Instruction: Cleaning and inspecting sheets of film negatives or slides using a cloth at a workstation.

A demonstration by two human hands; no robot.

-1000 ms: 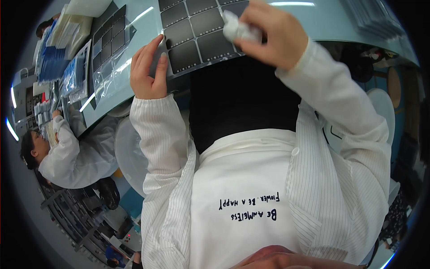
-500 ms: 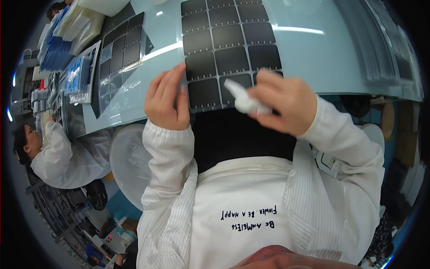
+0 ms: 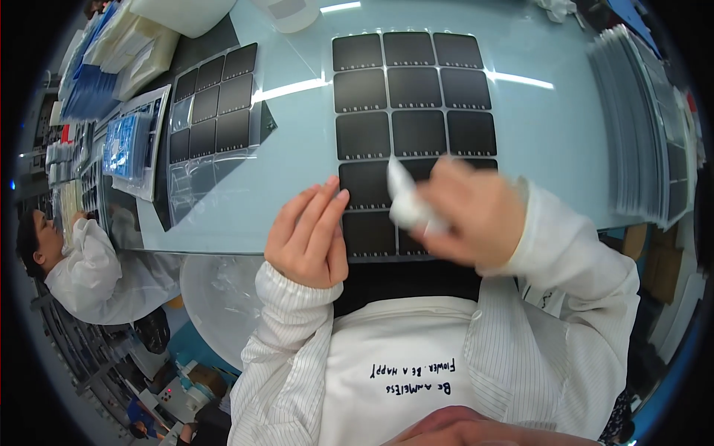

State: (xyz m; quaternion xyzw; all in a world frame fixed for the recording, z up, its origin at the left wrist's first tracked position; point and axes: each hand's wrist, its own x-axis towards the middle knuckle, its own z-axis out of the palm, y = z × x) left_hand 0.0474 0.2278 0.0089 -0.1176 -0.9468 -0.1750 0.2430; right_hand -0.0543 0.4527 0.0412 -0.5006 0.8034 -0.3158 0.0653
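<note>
On the glass-topped table in front of me lies a sheet of several black rectangular panels (image 3: 419, 132) with pale borders and a row of small light marks on each. My right hand (image 3: 476, 215), blurred by motion, grips a crumpled white wipe (image 3: 407, 204) over the sheet's near middle. The wipe's tip points away from me, and the hand hides the panels at the near right. My left hand (image 3: 309, 238) rests at the sheet's left edge with fingers stretched out side by side and holds nothing. Its fingertips touch the border of a panel.
A second black-panelled sheet (image 3: 221, 100) lies in clear film at the left. Beyond it are a blue pack (image 3: 126, 145) and stacked plastic sleeves (image 3: 134, 52). A tall stack of sheets (image 3: 632, 134) stands right. A white container (image 3: 290, 13) is at the back. A co-worker (image 3: 85, 267) sits left.
The view has shifted, so the table appears lower. My right hand has moved the wipe farther from me along the sheet. The left hand stays by the same edge.
</note>
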